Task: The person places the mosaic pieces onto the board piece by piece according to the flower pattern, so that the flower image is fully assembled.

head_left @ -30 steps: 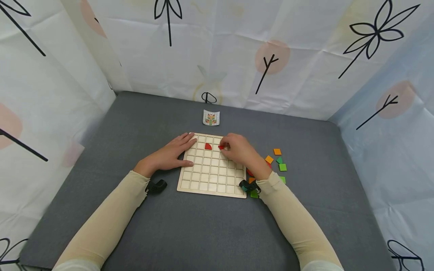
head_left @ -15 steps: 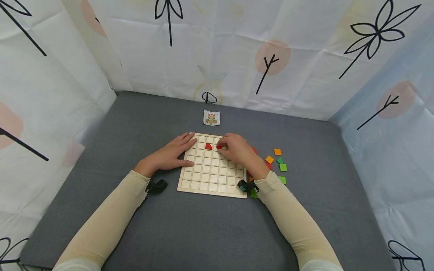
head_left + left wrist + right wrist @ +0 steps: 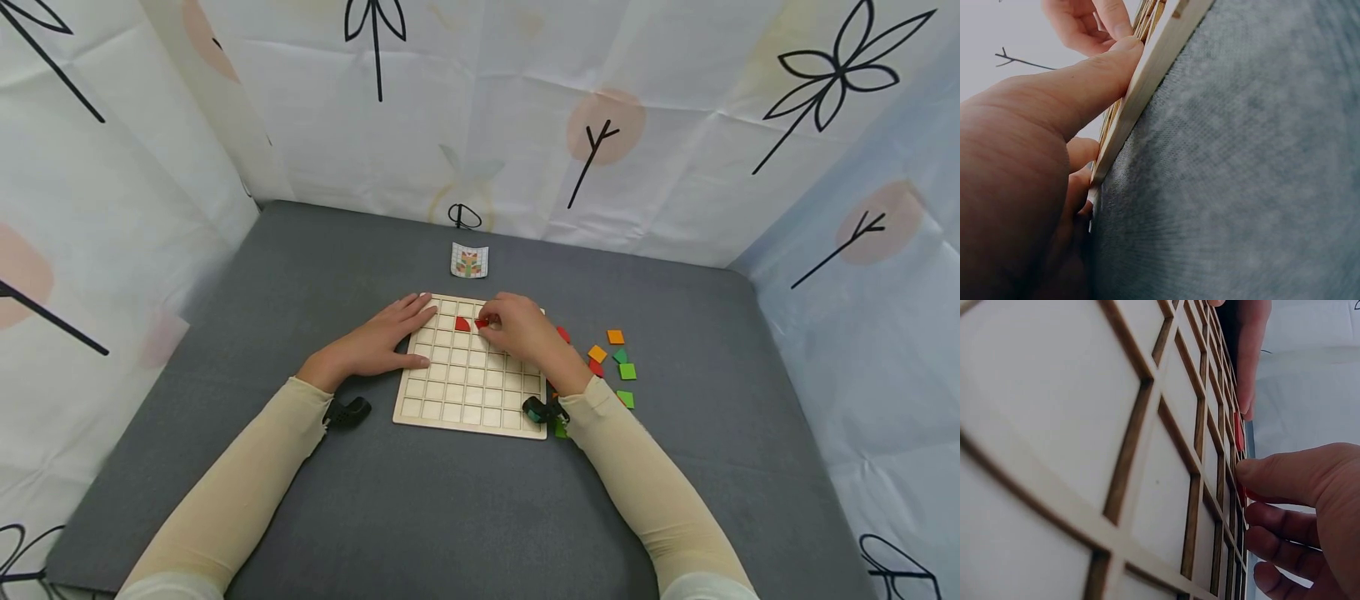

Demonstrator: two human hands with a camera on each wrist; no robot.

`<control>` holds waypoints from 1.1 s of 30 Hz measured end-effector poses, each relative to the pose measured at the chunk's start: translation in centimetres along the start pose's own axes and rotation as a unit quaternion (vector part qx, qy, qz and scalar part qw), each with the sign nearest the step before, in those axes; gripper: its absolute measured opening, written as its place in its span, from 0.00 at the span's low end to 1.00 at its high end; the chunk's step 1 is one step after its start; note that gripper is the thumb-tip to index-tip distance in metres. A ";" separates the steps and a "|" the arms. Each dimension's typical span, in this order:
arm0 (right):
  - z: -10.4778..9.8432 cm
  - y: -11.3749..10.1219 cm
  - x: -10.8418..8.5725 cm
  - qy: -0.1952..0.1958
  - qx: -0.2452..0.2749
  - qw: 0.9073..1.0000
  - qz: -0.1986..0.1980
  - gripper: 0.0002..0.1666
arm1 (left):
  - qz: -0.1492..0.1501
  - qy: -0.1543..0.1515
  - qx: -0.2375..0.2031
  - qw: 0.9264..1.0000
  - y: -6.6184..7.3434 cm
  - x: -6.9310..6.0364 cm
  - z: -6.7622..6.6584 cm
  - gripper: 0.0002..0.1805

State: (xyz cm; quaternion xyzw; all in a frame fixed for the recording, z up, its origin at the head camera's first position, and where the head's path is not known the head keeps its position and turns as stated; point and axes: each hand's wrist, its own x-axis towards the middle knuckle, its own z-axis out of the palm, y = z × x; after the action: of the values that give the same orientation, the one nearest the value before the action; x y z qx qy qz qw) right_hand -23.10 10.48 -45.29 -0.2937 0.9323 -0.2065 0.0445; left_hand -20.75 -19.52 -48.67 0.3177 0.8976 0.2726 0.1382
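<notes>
A wooden grid board [image 3: 450, 392] lies on the grey table, with square cells divided by raised ridges. My left hand [image 3: 378, 337] rests on its left edge, fingers and thumb spread; in the left wrist view the thumb [image 3: 1107, 75] lies along the board's rim. One red quarter-round tile [image 3: 462, 324] sits in a cell near the far side. Just right of it, my right hand [image 3: 521, 329] pinches another red tile [image 3: 481, 322] between thumb and fingers, at the board's surface. The fingers hide most of that tile, so its full shape cannot be seen.
Several orange, red and green tiles lie right of the board, among them an orange tile [image 3: 616, 337] and a green square [image 3: 627, 372]; my right forearm partly covers them. A small card [image 3: 469, 261] with a coloured grid pattern lies beyond the board. Patterned cloth walls surround the table.
My right hand has shifted slightly left with the red tile, closer to the quarter-round tile in the grid. The left hand has stayed in place on the board.
</notes>
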 end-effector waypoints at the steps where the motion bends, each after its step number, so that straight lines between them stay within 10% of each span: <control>1: 0.0 0.0 0.0 0.001 0.000 1.000 0.001 0.08 | 0.000 0.000 0.000 1.000 0.0 0.0 0.0 0.54; 33: -0.2 -0.4 0.2 0.000 0.004 1.000 0.004 0.07 | -0.005 -0.003 0.004 1.000 -0.1 0.1 0.0 0.54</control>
State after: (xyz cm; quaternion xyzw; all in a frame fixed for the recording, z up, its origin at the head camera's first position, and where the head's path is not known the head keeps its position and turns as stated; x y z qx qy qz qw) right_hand -23.06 10.12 -44.91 -0.2901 0.9326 -0.2097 0.0461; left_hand -20.85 -19.56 -48.80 0.3149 0.8999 0.2671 0.1404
